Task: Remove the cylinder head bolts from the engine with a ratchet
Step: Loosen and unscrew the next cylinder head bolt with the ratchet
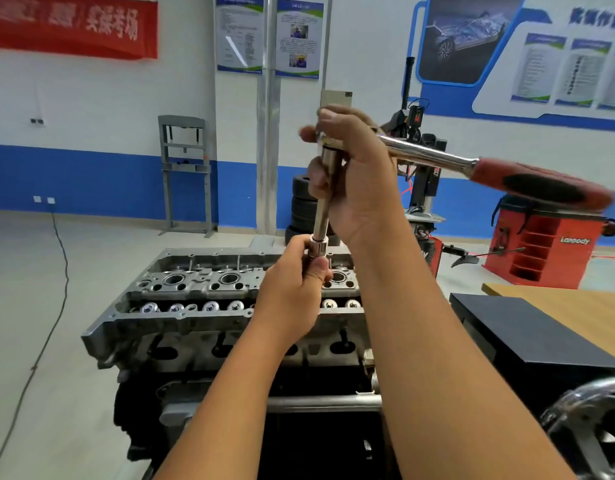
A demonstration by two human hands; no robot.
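While the ratchet was held up clear of the cylinder head, the job looked like seating or pulling the socket on the extension bar. I'd keep the bar straight and get the socket fully on before dropping into a bolt hole. Right hand was wrapped round the ratchet head and upper bar, red handle sticking out right. Left hand pinched the socket from below, just above the head's right end.
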